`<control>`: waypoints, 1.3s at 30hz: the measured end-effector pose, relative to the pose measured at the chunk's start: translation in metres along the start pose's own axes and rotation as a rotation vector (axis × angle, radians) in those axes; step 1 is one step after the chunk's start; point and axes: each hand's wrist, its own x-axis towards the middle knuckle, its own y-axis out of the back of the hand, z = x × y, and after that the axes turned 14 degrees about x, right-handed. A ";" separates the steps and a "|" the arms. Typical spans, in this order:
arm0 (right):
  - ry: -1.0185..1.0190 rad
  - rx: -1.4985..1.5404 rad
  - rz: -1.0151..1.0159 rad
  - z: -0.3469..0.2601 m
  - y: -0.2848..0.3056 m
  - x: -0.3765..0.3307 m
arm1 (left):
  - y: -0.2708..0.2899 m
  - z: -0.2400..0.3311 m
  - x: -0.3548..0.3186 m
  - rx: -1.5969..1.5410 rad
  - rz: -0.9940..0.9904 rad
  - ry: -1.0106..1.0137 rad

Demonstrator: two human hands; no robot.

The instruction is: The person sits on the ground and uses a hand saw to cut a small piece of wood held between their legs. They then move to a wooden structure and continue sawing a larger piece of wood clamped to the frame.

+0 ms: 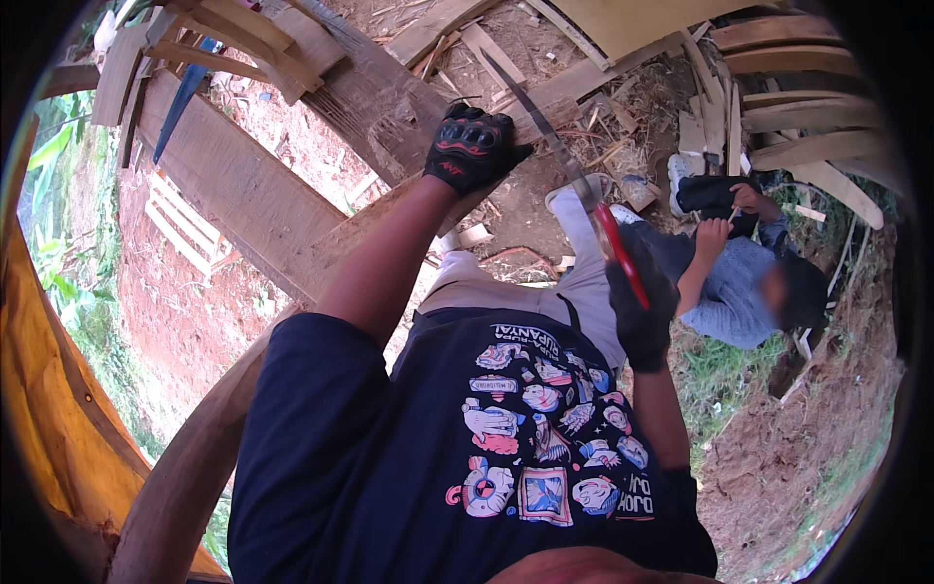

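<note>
My left hand (474, 146), in a black glove with red trim, lies over a long wooden plank (569, 86), its fingers curled down and the thumb pointing right. What the fingertips do is hidden. In my right hand (644, 310), also dark-gloved, is the red handle of a hand saw (564, 151). The narrow grey blade slants up and to the left, crossing over the plank to the right of my left hand. Whether its edge touches the wood I cannot tell.
A wide board (229, 180) runs off to the left, with a blue blade-like tool (185, 97) at its far end. Scrap wood and shavings litter the ground. At right another person (735, 282) crouches, holding a thin stick, near stacked curved boards (808, 117).
</note>
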 end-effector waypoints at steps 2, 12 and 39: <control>-0.067 -0.048 -0.005 -0.018 0.031 -0.042 | 0.002 0.000 -0.002 -0.017 -0.025 -0.010; 0.098 -0.058 -0.079 -0.033 0.027 0.017 | 0.007 -0.002 0.000 -0.086 -0.033 0.002; 0.579 -0.119 0.186 0.017 -0.090 0.126 | -0.007 0.037 -0.047 0.045 0.375 0.076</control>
